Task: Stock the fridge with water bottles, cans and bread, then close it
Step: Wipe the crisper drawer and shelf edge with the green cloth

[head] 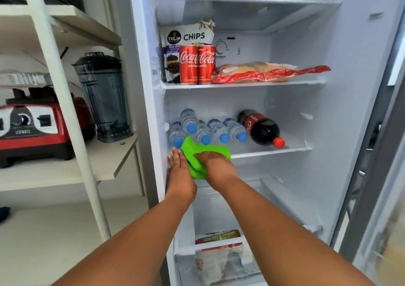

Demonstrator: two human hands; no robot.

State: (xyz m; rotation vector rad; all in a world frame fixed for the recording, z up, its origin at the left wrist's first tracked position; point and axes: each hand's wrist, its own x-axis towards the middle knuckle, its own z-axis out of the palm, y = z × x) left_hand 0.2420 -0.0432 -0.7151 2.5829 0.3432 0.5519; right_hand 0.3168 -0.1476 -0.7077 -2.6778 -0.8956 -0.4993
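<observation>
Head cam view: your right hand (215,165) is flat on the green cloth (202,156), palm down, pressing it onto the front edge of the middle shelf (269,152), more a flat press than a closed grip. Your left hand (178,169) rests fingers extended at the shelf's front-left corner, touching the cloth's edge but not holding anything.

Looks like you're wiping the shelf lip, so keep the strokes short along the front edge and don't shove the cloth back, or you'll nudge the bottles.

Just behind the cloth, the water bottles (210,127) lie on their sides, long axis front to back, blue caps pointing at you. The cola bottle (262,129) beside them lies the same way, red cap out.

Upper shelf: two cans (197,64) upright at the front-left, bread (258,72) lying lengthwise along the shelf. Door's open.
</observation>
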